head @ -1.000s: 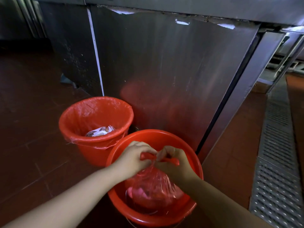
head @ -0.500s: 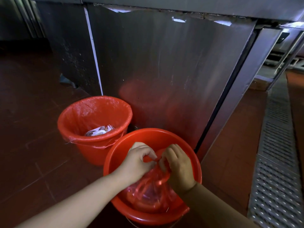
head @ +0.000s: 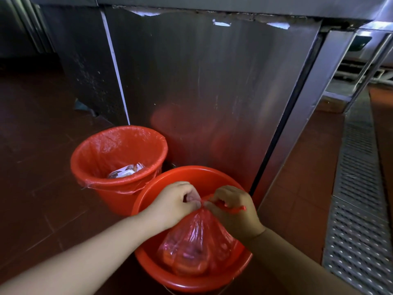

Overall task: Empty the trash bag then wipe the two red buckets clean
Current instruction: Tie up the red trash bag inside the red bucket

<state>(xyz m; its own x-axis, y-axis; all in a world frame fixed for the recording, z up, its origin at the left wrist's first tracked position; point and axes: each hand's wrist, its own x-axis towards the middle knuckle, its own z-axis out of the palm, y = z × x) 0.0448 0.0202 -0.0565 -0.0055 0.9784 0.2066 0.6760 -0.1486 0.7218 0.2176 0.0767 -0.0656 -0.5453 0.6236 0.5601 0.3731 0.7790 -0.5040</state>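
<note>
Both hands are over the near bucket [head: 148, 201], working at the neck of the red bag [head: 195, 241] that sits inside it. The left hand [head: 174, 204] has its fingers curled in, pinching the gathered plastic right at the neck. The right hand [head: 234, 211] is curled too, gripping a twisted tail of the bag [head: 235, 208] that sticks out to the right past its knuckles. The two hands nearly touch at the neck. The bag's body bulges below them, full of something reddish, its base resting low in the bucket.

The far bucket [head: 110, 190] stands just beside the near one, to the left and against the steel cabinet [head: 212, 81]. It has a clear liner [head: 102, 145] folded over its rim and some crumpled wrappers [head: 125, 171] at the bottom. A metal floor grate [head: 359, 188] runs along the right.

This looks like the first step: closing the bag so it can be carried out. Whether a knot is already formed I cannot tell, since the fingers hide the neck. Next the tails want pulling tight, then the bag can be lifted straight up by the neck, clear of the rim. The thin plastic may stretch or tear under the load, so a hand under the base would help. No wiping has begun, and no cloth is in view.
</note>
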